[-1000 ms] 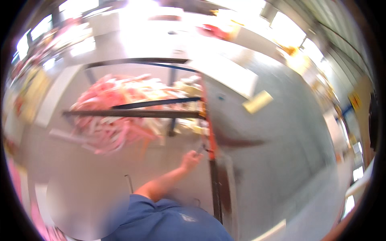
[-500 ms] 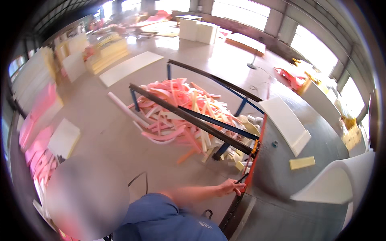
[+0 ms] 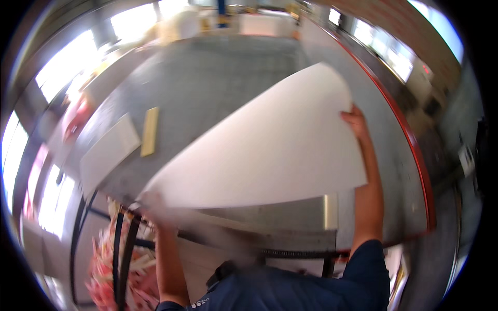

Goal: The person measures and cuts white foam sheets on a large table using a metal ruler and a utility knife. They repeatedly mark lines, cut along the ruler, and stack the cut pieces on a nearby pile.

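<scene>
A large white foam sheet (image 3: pixel 270 150) is bent up in a broad curve over the grey tabletop (image 3: pixel 218 67). My right hand (image 3: pixel 356 123) grips its right edge, thumb on the upper face and fingers behind. At the sheet's near left corner is my left hand (image 3: pixel 151 201), smeared by motion. A small grey tip shows beside it, but I cannot make out whether this hand holds a tool or the sheet.
Left on the table lie a white panel (image 3: pixel 110 150) and a yellow foam strip (image 3: pixel 150 131). Pink and cream offcuts (image 3: pixel 106 264) are heaped below the dark metal frame (image 3: pixel 124 254). A red edge (image 3: pixel 397 111) borders the right side.
My view has swung right, from the offcut heap to the tabletop. A hand held a dark slender tool by the red rail before; now both arms reach over the table and the sheet is lifted.
</scene>
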{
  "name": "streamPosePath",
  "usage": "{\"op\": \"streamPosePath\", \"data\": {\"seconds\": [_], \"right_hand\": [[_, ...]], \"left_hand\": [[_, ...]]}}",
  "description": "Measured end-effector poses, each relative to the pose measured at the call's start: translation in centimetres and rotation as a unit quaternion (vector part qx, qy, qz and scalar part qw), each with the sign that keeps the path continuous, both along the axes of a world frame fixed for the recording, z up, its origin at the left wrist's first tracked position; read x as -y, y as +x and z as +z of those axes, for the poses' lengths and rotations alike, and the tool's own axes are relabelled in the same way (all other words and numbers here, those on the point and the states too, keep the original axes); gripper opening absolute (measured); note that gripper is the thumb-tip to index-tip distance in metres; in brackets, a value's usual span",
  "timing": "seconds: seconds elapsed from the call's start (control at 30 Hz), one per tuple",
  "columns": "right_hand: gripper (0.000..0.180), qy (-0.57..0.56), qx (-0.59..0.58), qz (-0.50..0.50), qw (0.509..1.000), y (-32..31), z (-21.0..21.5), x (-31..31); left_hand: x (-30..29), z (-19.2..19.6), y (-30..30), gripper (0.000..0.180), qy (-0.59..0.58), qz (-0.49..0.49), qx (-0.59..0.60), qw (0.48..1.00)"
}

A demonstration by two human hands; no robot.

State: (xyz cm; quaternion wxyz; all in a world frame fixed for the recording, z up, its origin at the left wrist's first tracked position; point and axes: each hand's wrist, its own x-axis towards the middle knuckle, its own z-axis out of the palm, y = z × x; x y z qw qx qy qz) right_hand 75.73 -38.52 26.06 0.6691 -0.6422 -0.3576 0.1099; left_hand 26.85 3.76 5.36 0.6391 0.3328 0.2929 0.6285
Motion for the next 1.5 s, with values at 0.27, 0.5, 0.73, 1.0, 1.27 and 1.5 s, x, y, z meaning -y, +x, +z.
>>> {"op": "streamPosePath", "data": {"seconds": [0.27, 0.5, 0.73, 1.0, 1.27, 1.5], "right_hand": [[0.050, -0.112, -0.234, -0.165, 0.952, -6.4, -24.7, 4.0], [0.057, -0.474, -0.090, -0.423, 0.767, -11.9, -41.0, 1.2], [0.042, -0.492, -0.274, -0.559, 0.608, -22.0, -43.5, 7.7], [0.053, -0.421, -0.401, -0.579, 0.571, -21.7, -42.5, 12.9], [0.051, -0.344, -0.371, -0.669, 0.545, -19.3, -47.3, 15.3], [0.032, -0.327, -0.262, -0.732, 0.538, -19.1, -54.1, 15.7]], "left_hand": [[-4.6, -6.4, 3.0, 0.052, 0.112, -0.077, -0.293, 0.946], [-5.9, -20.3, 6.8, 0.054, -0.088, -0.182, -0.393, 0.897], [-7.6, -25.4, 6.1, 0.057, -0.094, -0.259, -0.463, 0.842], [-4.7, -21.0, 6.2, 0.057, -0.071, -0.314, -0.520, 0.791], [-4.2, -20.2, 7.0, 0.061, -0.086, -0.291, -0.554, 0.775], [-3.1, -18.3, 8.2, 0.057, -0.088, -0.291, -0.569, 0.764]]}}
